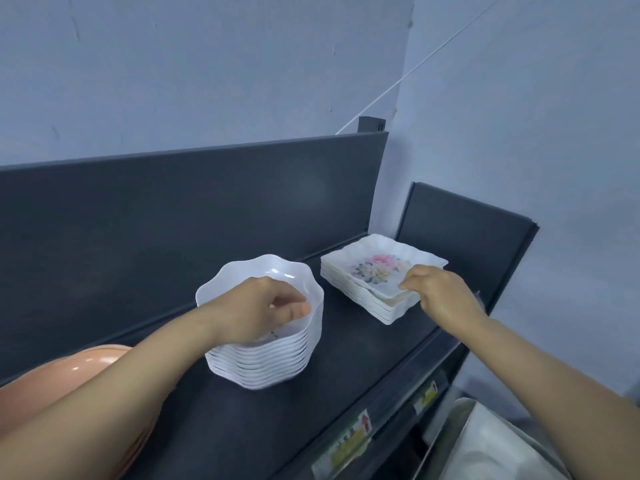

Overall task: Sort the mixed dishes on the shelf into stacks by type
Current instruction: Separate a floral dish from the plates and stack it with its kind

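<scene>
- Two white stacks stand on the dark shelf (346,358), well apart: a stack of scalloped bowls (263,365) in the middle and a stack of square plates (363,301) near the right end by the side panel.
- The bowl stack shows about ten nested rims. The plate stack shows roughly six or seven edges, too blurred to count exactly.
- At the left edge lies a pile of peach-coloured dishes (79,368), partly hidden by the left forearm; how many cannot be told.
- Two yellow-and-red labels (346,441) are stuck on the shelf's front lip.
- The left hand (266,306) reaches down over the near side of the top bowl (242,271). Its fingers are curled inside the bowl and the thumb lies outside against the rim, so the wall of the bowl is pinched between them.
- The right hand (440,292) is at the near right corner of the top floral plate (377,271). Its curled fingertips nip that edge, with the knuckles up.
- The floral plate sits slightly askew on its stack, its printed flowers facing up.
- Both forearms are bare and stretch forward from the bottom corners, the left crossing above the peach dishes.
</scene>
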Action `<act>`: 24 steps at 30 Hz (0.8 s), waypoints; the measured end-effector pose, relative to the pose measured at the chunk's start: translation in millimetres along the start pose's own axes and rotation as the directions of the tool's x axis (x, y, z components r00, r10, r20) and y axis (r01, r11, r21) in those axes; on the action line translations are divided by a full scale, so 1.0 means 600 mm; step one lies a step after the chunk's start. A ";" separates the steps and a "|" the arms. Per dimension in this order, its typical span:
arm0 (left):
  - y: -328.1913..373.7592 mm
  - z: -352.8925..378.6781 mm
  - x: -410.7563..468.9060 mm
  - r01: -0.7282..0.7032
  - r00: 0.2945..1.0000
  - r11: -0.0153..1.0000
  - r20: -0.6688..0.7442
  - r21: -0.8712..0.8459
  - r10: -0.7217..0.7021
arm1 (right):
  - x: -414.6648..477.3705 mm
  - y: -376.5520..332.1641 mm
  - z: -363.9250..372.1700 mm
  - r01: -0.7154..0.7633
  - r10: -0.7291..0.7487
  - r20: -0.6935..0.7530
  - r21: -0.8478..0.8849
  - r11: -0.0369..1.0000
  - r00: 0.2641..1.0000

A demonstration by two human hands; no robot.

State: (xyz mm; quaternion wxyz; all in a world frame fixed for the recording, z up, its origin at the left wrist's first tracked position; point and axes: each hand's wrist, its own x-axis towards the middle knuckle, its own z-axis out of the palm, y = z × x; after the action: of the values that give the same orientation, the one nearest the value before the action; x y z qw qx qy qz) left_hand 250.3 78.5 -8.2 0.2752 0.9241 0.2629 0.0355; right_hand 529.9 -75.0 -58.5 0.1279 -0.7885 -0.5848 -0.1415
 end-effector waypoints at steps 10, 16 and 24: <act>0.039 0.026 -0.014 0.047 0.995 0.998 -0.087 0.040 -0.044 | 0.000 0.015 -0.014 0.104 -0.121 0.306 0.070 0.992 0.944; 0.058 0.030 -0.042 0.138 0.968 0.988 -0.221 0.067 -0.120 | 0.025 0.000 -0.030 0.060 -0.085 0.290 0.095 0.994 0.953; 0.026 -0.019 -0.204 0.390 0.856 0.873 -0.465 0.292 -0.226 | 0.109 -0.130 -0.076 0.191 -0.195 -0.013 0.274 0.943 0.981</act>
State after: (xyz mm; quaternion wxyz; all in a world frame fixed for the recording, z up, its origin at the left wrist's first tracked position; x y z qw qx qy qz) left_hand 149.8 11.0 19.3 0.0323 0.8746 0.4645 0.1353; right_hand 469.6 -11.7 11.1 0.2170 -0.7032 -0.6739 -0.0654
